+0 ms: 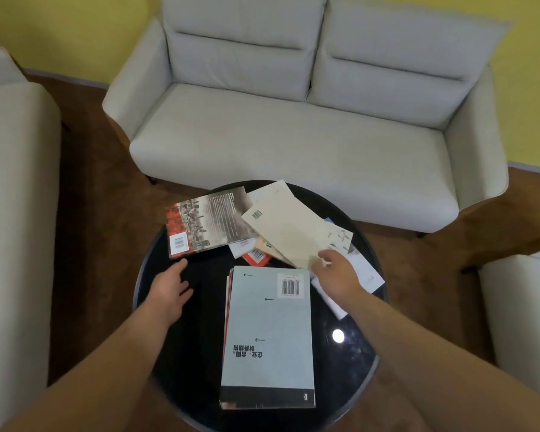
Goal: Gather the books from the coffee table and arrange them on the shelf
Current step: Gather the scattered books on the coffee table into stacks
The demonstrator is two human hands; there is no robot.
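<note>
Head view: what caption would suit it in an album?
Over a round black table strewn with books, the left hand is open while the right hand touches a cream book.

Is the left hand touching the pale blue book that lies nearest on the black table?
Apart. In the head view, a strip of bare black table shows between the left hand and the left edge of the pale blue book.

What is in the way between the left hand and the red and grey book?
Nothing visible. The left hand reaches open toward the red and grey book, and only bare black coffee table lies between its fingertips and the book's near corner.
</note>
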